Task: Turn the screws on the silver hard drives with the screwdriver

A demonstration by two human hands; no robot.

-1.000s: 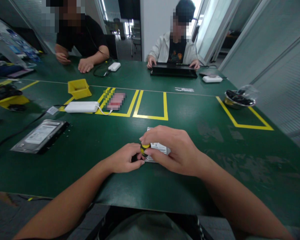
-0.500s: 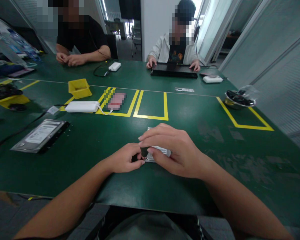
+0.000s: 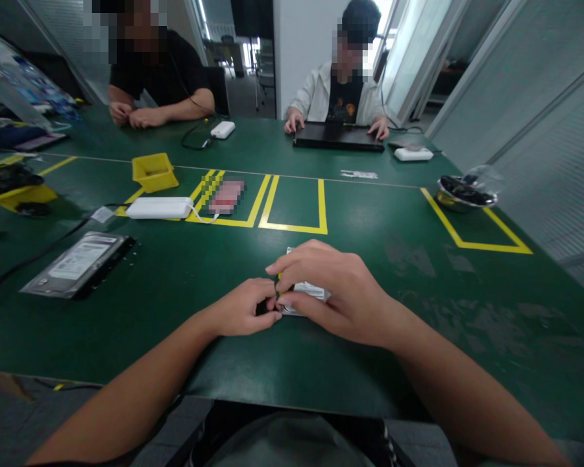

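A silver hard drive point(image 3: 310, 290) with a white label lies on the table in front of me, largely covered by my hands. My left hand point(image 3: 246, 308) is closed at the drive's left edge, with thumb and forefinger on it. Arched over the drive, my right hand point(image 3: 338, 292) pinches a short black-and-yellow screwdriver point(image 3: 279, 283) between thumb and fingers. The tool stands above the drive's left side, and its tip is hidden behind my fingers. Another hard drive point(image 3: 80, 263) rests to the left, label up.
A white power bank point(image 3: 159, 207) is cabled to a phone point(image 3: 226, 197). Beyond sit a yellow bin point(image 3: 154, 172) and, at right, a metal bowl point(image 3: 467, 193) of dark parts. Two people sit opposite; one holds a black panel point(image 3: 338, 136). Yellow tape point(image 3: 292, 227) marks the table.
My right fingers have closed in and shifted slightly around the screwdriver, so its yellow part now shows. My left hand stays where it was.
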